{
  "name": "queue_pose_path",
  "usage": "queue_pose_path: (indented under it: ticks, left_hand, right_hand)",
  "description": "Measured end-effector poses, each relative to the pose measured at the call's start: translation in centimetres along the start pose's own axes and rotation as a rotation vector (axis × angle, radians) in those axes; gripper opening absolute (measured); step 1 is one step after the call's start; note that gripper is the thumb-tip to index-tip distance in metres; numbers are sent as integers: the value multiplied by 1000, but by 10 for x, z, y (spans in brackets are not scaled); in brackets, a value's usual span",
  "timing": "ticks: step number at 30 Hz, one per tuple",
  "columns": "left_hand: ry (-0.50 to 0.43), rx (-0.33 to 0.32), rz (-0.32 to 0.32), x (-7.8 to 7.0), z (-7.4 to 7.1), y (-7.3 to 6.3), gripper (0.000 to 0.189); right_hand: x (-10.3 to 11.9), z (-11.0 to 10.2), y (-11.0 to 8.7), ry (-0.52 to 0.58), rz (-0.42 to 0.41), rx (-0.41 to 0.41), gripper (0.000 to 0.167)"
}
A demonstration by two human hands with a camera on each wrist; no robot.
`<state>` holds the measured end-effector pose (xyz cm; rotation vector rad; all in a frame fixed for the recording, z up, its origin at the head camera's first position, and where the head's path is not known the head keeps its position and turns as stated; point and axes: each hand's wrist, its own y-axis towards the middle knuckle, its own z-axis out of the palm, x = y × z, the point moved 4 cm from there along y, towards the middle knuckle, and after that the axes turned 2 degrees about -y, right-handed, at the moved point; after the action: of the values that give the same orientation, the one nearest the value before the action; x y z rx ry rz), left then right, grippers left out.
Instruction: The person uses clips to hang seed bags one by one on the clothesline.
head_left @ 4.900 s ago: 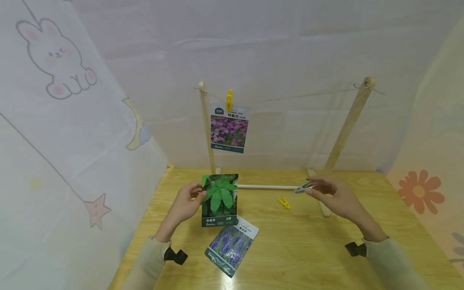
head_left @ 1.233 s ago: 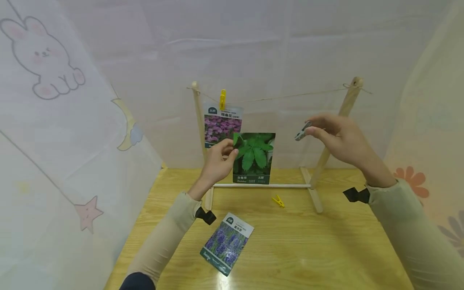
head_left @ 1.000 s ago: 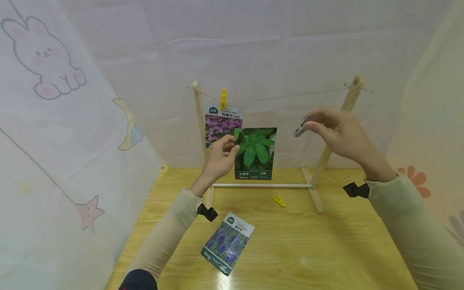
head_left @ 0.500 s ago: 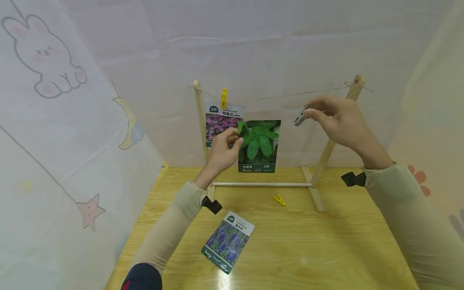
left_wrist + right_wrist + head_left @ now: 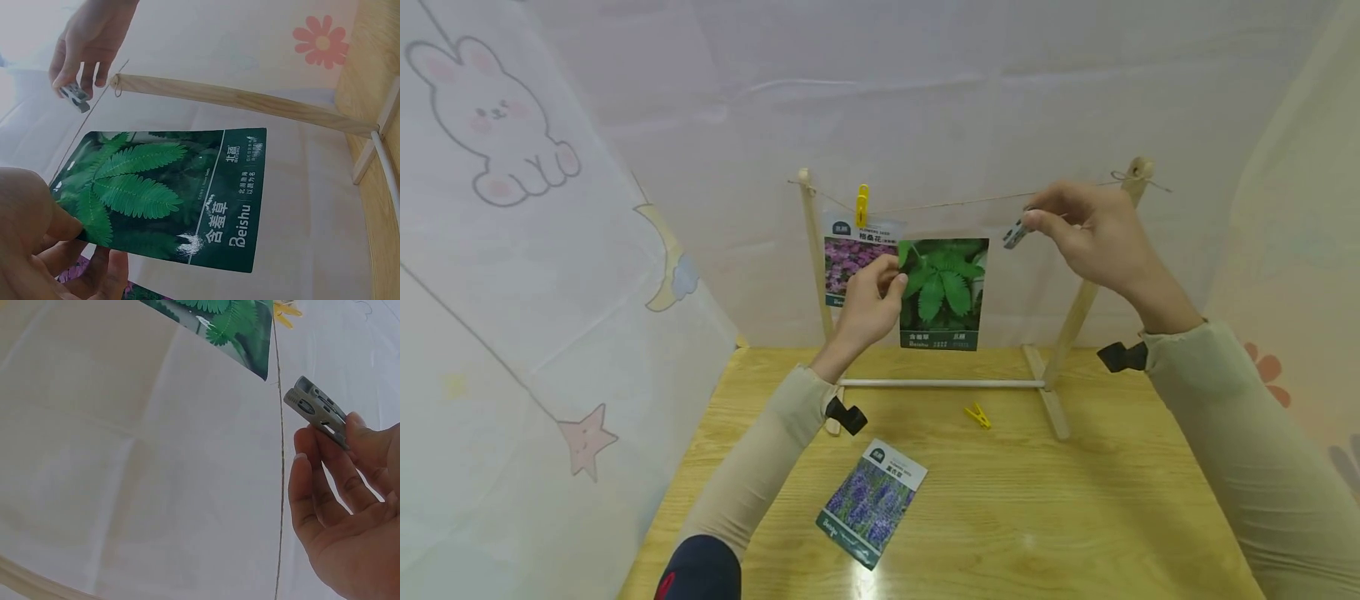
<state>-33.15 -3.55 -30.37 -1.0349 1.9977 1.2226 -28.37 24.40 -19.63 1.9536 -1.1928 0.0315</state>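
My left hand pinches the left edge of a seed packet with a green fern-like leaf, upright and below the string. Thumb and fingers of my right hand hold a grey clothespin just right of the packet's upper corner. In the right wrist view the clothespin is beside the string, near the packet's corner. A pink-flower seed packet hangs from the string's left part by a yellow clothespin, partly hidden behind my left hand and the green packet.
Two wooden posts carry the string, joined low down by a white rod. On the wooden table lie a purple-flower seed packet and a second yellow clothespin. White printed sheets enclose the back and sides.
Since the oldest frame both hands have risen from low over the table to near the string, the packet moving up and right. In the last second they rise further and draw closer together.
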Motion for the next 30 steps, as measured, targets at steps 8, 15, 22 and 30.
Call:
queue_pose_path:
  ticks: [8,15,22,30]
  left_hand:
    - [1,-18,-10,-3,4,6,30]
    - [15,-39,-18,-6,8,9,30]
    - [15,-50,-28,-8,8,11,28]
    - [20,-64,-35,-8,7,14,28]
  right_hand:
    - [9,-1,9,-3,-10,5,15]
    - [14,-2,15,-14,-22,18,14]
    - [20,2,25,-41,-36,31,17]
    - [26,5,38,-48,-65,29,18]
